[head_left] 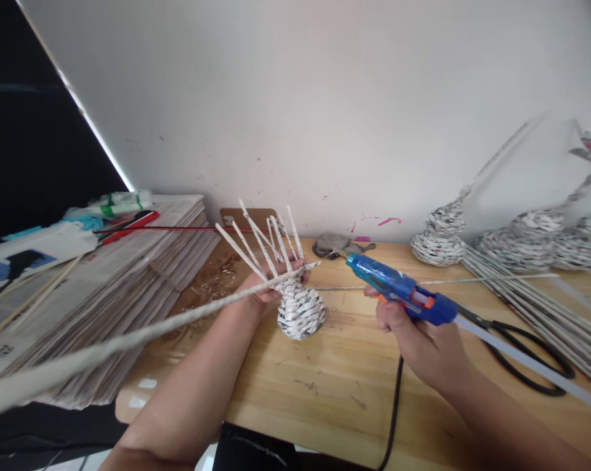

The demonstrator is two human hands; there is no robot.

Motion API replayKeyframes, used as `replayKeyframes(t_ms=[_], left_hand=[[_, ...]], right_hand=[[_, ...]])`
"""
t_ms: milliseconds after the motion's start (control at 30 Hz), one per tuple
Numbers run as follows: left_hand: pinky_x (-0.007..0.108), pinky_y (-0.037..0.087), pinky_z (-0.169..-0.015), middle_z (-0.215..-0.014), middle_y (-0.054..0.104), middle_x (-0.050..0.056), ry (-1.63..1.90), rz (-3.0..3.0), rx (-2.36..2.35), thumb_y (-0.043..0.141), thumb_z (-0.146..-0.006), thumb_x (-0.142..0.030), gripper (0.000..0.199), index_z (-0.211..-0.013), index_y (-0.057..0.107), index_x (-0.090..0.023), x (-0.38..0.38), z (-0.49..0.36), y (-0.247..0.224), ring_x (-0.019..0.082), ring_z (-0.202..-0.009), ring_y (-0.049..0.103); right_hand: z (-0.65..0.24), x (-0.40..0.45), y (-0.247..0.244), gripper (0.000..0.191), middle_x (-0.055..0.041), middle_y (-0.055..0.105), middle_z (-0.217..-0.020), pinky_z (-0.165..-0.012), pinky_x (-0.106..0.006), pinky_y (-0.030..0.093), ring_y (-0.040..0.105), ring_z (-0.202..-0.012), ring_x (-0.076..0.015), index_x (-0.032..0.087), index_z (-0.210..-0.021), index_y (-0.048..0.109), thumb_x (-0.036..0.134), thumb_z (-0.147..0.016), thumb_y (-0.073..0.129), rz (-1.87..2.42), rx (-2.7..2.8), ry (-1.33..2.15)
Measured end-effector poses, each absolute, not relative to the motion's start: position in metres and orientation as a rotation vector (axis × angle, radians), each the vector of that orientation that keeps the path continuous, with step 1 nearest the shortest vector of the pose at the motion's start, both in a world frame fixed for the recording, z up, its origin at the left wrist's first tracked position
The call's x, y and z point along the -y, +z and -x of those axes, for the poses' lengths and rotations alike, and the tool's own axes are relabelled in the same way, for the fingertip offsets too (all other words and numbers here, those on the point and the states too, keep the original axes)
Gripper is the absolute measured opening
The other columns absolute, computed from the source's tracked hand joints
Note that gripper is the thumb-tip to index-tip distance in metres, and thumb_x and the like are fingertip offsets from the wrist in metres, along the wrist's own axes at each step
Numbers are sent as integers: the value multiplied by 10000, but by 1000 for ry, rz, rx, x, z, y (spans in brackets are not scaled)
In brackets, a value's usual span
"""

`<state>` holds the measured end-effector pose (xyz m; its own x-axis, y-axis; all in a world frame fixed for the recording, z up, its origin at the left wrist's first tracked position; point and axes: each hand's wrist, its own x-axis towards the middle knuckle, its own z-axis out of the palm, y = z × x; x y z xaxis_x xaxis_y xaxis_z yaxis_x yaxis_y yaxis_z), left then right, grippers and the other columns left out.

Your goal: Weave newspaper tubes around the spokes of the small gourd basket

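Observation:
My left hand is closed round the neck of a small woven newspaper gourd, partly hidden behind it. Several short paper strips fan upward from the neck. A long rolled paper tube crosses the neck and runs toward the camera at lower left. In my right hand is a blue hot glue gun, its nozzle pointing left near the tube's tip. A clear glue stick sticks out of its back, and a dark cord hangs down from it.
Black-handled scissors and a bundle of paper tubes lie at right. Finished woven gourds stand by the wall. On the left, stacked newspapers carry a power strip and a red-handled tool. A grey cloth lies behind.

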<state>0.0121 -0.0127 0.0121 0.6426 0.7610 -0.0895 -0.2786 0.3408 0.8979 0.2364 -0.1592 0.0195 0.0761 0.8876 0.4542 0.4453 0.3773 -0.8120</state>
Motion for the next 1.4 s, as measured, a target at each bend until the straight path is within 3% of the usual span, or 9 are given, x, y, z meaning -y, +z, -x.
replayKeyframes(t_ms=[167,500,700,1100,1400], left_hand=[[190,326,-428,-572,604,17,716,-1038,-509,878,-550,-376,403,-728,608,-136,8,-7,8,99,-491,516],[224,321,-451,-583,607,31,713,-1082,-486,798,-666,-343,246,-744,662,-153,3,-4,-3,129,-518,537],[220,305,-447,-569,610,28,728,-1071,-516,812,-635,-322,251,-719,653,-147,7,-6,1,119,-497,520],[233,274,-456,-538,593,26,726,-1055,-515,800,-619,-276,208,-697,662,-141,9,-10,3,116,-486,488],[240,367,-468,-581,617,37,726,-1011,-473,791,-666,-281,174,-729,700,-147,9,-9,-1,136,-530,553]], right_hand=[[-235,158,13,367,-51,665,-853,-477,-277,471,549,-531,-123,216,-986,646,556,-933,519,1080,1432,899],[-234,163,17,269,-33,646,-748,-545,-278,462,554,-613,-142,214,-954,669,447,-955,533,1195,1553,747],[-235,164,15,273,-33,622,-787,-519,-272,428,493,-574,-118,204,-929,646,437,-968,510,1223,1551,735],[-241,164,13,271,0,534,-676,-481,-269,380,457,-546,-122,206,-864,592,439,-969,499,1311,1585,709],[-242,163,12,289,-5,521,-671,-485,-278,377,460,-555,-134,212,-806,568,448,-960,505,1338,1609,659]])
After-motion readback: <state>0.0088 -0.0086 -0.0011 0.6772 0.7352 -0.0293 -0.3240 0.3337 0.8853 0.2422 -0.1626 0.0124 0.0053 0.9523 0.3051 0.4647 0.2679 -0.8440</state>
